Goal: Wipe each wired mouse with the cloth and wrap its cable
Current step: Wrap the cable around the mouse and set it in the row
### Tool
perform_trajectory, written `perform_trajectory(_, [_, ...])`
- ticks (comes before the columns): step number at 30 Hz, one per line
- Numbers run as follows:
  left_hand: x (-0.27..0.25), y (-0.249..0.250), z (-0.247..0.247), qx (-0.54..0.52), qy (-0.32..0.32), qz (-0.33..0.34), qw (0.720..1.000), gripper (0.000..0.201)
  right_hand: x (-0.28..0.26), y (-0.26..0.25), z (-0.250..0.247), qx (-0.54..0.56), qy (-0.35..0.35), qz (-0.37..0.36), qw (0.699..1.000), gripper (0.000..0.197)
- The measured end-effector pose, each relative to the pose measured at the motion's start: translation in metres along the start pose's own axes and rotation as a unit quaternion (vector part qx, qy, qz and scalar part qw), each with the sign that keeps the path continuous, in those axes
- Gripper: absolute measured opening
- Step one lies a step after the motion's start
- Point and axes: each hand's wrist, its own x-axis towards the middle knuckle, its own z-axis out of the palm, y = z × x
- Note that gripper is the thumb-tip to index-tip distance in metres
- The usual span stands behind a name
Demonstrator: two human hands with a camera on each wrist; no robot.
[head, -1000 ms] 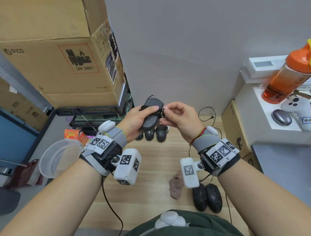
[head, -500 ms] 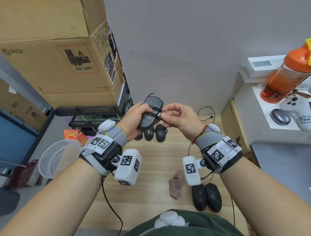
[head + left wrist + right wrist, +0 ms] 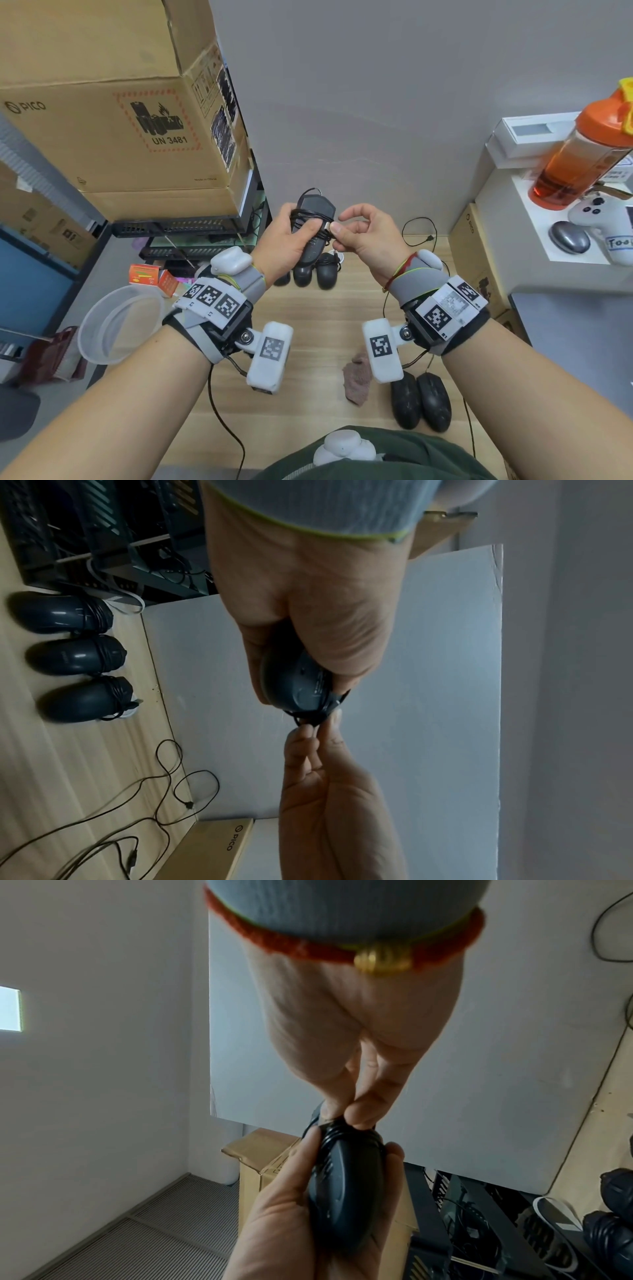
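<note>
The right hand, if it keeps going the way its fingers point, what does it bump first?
Probably the cable wrapped on the mouse that the left hand holds; the right hand already pinches its end.

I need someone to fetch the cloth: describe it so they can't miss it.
Look at the wooden desk, near its front edge. The cloth lies crumpled just left of two black mice. It is the only soft, dusty-pink thing there.

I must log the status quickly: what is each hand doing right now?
Left hand: closed around the black wired mouse, cable wound on its body.
Right hand: pinching the cable end against the mouse.
</note>
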Motion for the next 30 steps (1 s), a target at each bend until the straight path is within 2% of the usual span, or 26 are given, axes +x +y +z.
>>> perform_trajectory(5, [-0.001,0.002,0.001,0.07,-0.013,-0.001,0.997,0.054,-0.003,-0.002,0.004,-0.026,0.027,-0.005,0.999,0.016])
perform_trajectory(8, [0.0,0.003,0.001,0.054,-0.012,-0.013,0.998,0.061,-0.004,-0.002,0.004,-0.034,0.029,-0.014,0.999,0.014])
perform_trajectory(10, [0.001,0.003,0.002,0.024,0.001,-0.025,0.999,0.057,-0.005,-0.003,0.003,-0.034,0.017,-0.026,0.999,0.013])
perform_trajectory(12, [0.002,0.003,0.003,-0.06,0.027,-0.06,0.996,0.044,-0.006,-0.004,0.003,-0.026,-0.005,-0.041,0.999,0.011])
perform_trajectory(14, [0.001,0.003,0.005,-0.203,0.037,-0.101,0.973,0.023,-0.008,-0.004,0.003,-0.025,-0.026,-0.055,0.998,0.012])
perform_trajectory(16, [-0.001,0.005,0.004,-0.29,0.023,-0.127,0.948,0.019,-0.007,-0.001,0.002,-0.029,-0.027,-0.057,0.998,0.013])
perform_trajectory(19, [-0.004,0.01,0.0,-0.314,0.009,-0.146,0.938,0.027,-0.007,0.004,-0.004,-0.039,-0.005,-0.052,0.998,0.013])
perform_trajectory(26, [-0.006,0.014,-0.004,-0.298,0.001,-0.166,0.94,0.022,-0.011,-0.001,-0.005,-0.097,-0.039,-0.079,0.991,0.013])
perform_trajectory(30, [-0.006,0.016,-0.004,-0.306,0.001,-0.182,0.934,0.022,-0.01,-0.004,-0.006,-0.126,-0.032,-0.093,0.987,0.011])
